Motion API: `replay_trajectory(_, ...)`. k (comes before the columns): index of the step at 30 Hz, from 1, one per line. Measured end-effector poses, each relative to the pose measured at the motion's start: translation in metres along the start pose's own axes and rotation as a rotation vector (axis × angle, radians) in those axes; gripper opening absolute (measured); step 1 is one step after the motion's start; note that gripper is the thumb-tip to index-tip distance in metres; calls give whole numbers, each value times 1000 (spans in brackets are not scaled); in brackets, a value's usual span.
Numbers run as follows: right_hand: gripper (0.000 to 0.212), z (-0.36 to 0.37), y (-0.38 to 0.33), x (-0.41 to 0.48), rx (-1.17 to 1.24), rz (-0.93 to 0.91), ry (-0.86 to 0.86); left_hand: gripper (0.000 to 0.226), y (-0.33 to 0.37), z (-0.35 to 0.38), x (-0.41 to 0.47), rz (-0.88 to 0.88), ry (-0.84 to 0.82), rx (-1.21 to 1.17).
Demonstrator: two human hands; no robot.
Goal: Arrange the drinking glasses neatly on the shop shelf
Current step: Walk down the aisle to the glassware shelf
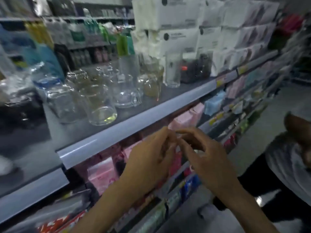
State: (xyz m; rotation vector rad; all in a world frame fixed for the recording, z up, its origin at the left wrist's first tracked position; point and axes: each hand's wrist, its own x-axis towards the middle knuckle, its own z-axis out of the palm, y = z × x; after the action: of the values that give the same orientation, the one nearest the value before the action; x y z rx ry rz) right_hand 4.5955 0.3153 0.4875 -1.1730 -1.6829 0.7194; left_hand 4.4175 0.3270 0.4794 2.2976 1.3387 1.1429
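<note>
Head view: wrapped bottles are seen at far left. Drinking glasses are clustered on the grey shelf, with a tall glass set apart before white packs. Below the shelf edge, left hand and right hand are held with curled fingertips meeting; whether anything is pinched cannot be told.

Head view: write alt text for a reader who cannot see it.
The left hand and right hand meet at the fingertips below a grey shelf edge, holding no glass. On the shelf stand clear drinking glasses, one tall glass apart at the right, with white packs behind.
</note>
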Motion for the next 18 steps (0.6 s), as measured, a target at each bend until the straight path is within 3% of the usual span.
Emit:
replay_trajectory(5,23,-3,-19,67,0,-192,-16,2,7,-47,30,64,198,318)
replay_trajectory(10,26,13,-29,98,-35,-374,19,7,7,-77,23,21,460,611)
replay_trajectory(15,32,54,-51,114,-79,-472,-44,29,-16,-110,17,-246,692,643)
replay_trajectory(18,52,84,-67,117,-136,-453,-133,44,-41,-132,18,-424,740,608)
